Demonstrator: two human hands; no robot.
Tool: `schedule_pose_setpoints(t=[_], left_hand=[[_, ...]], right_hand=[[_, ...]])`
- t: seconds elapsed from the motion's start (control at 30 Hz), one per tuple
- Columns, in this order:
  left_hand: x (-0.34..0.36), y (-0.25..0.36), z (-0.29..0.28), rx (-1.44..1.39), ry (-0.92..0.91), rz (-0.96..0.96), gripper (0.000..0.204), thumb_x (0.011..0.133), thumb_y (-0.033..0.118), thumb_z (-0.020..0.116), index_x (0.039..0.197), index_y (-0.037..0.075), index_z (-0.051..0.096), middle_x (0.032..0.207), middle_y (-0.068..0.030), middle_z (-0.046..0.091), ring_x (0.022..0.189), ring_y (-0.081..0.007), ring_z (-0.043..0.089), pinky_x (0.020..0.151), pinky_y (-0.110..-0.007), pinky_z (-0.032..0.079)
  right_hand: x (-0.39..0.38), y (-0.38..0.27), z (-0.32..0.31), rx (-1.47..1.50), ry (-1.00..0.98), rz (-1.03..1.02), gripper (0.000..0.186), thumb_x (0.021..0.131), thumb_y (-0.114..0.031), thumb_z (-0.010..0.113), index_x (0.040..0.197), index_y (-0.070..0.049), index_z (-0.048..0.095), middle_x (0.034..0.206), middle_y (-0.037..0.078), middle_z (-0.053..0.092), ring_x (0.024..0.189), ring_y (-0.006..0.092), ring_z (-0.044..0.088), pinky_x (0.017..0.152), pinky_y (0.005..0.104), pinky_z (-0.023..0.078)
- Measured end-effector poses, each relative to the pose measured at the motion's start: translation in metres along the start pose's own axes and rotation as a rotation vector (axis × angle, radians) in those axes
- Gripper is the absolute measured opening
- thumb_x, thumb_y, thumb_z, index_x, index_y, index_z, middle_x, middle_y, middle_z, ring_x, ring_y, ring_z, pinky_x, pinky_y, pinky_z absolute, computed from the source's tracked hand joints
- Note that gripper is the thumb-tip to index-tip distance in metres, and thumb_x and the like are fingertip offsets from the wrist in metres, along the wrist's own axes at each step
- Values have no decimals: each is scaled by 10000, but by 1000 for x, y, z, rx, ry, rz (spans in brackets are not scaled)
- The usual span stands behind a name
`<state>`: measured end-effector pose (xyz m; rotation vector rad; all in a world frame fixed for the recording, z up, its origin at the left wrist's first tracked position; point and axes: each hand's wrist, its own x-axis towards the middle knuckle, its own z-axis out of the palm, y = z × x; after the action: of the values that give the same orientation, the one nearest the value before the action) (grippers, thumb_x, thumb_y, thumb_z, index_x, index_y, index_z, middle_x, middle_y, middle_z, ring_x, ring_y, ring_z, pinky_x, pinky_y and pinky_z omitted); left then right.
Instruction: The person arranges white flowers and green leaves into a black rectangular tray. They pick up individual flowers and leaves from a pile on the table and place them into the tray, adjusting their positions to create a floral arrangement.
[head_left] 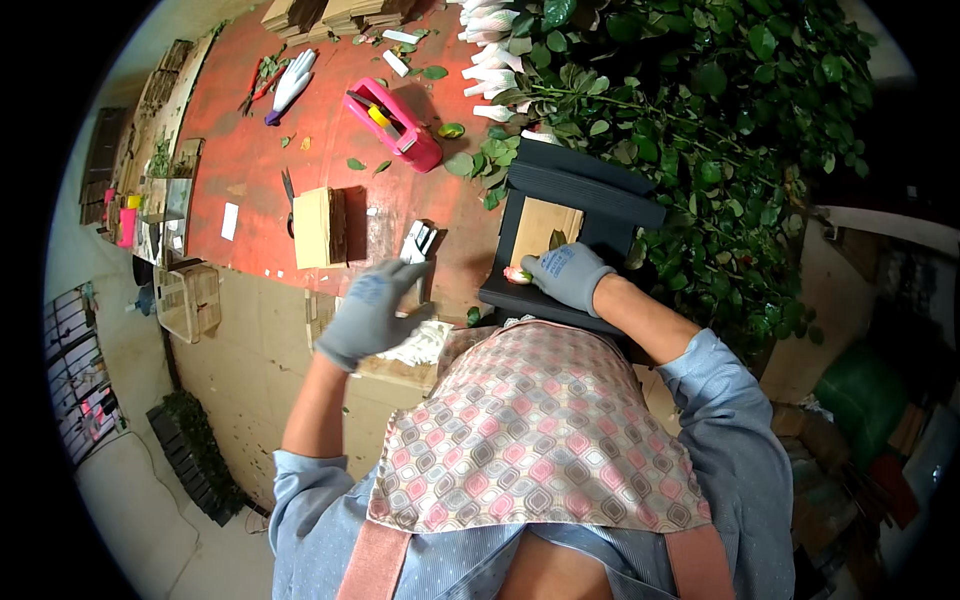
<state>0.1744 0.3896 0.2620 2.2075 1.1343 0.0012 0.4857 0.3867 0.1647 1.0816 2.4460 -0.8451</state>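
Note:
My left hand [368, 312], in a grey glove, hovers near the table's front edge with fingers stretched and thumb apart. It holds nothing, and a silver-and-black stapler [418, 242] lies just beyond its fingertips. My right hand [572, 277], gloved alike, is closed on a rose [517, 274] with a pink-and-white bloom. That bloom points left over the near part of a black ribbed stand [590, 195]. Beneath the rose, a brown cardboard sheet [533, 222] rests on the stand. My gloved fingers hide the rose's stem.
On the red table [260, 180] stand a cardboard stack [318, 228], scissors [289, 200] and a pink tape dispenser [395, 125]. Farther back lie a white glove [292, 85] and red-handled pruners [262, 85]. Leafy rose stems [690, 120] heap up at the right, beside white net-wrapped blooms [490, 70].

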Motion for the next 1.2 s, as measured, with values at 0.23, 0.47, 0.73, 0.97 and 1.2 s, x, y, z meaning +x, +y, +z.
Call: schedule_pose_setpoints(t=[0.23,0.47,0.73,0.97,1.2], left_hand=[[55,61,47,20,-124,279,525,891,277,690,1346,44,570,1198,-161,661,1054,-351,624,912,-468,492],[81,49,67,5,-211,315,419,889,229,652,1265,51,605,1150,-186,673,951,-405,647,811,-485,518],[80,40,89,99,-140,307,399,881,195,612,1269,111,647,1211,-168,700,935,-383,674,838,-467,533],[82,45,86,85,-155,286,409,840,177,620,1239,103,666,1239,-156,698,1022,-379,663,879,-463,540],[80,49,85,92,-214,205,420,844,163,609,1257,129,677,1287,-136,680,1078,-383,645,950,-447,520]], right_hand=[[-2,-4,-7,14,-18,37,275,1025,-207,413,1184,-129,624,1031,152,739,966,333,723,821,459,560],[0,1,4,101,35,54,327,1032,-226,397,1267,-179,619,1084,135,736,1012,314,715,855,446,552],[-24,30,-75,240,724,-14,181,948,-214,545,1076,-136,645,971,154,694,884,348,699,759,481,548],[-5,195,-121,15,644,735,350,966,-127,471,1288,-82,598,1251,205,652,1129,382,645,930,474,534],[-24,159,-139,-284,357,717,330,955,-106,558,1277,-34,554,1265,193,596,1098,361,665,852,461,577]])
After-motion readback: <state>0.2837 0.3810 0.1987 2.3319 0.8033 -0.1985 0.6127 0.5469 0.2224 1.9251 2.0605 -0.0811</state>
